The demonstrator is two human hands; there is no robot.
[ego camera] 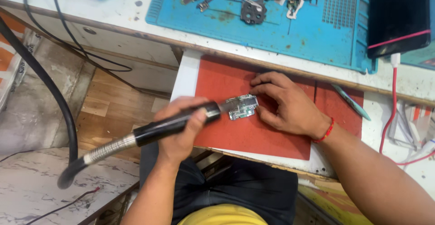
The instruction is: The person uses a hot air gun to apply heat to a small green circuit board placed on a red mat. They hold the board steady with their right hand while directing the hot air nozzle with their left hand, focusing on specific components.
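My left hand [179, 130] grips the black handle of a hot-air tool [172, 124], whose metal nozzle points right at a small green circuit board [242, 107]. A ribbed metal hose [106, 149] runs from the handle down to the left. The board lies on a red mat [253, 130]. My right hand [283, 103], with a red thread at the wrist, rests on the mat and steadies the board's right edge with its fingertips.
A blue work mat [290, 30] above holds several small metal parts and frames. A dark phone [398, 14] lies at the top right with a red cable [393, 102] plugged in. A teal tool [351, 102] lies on the mat's right. Black cables [59, 102] hang left.
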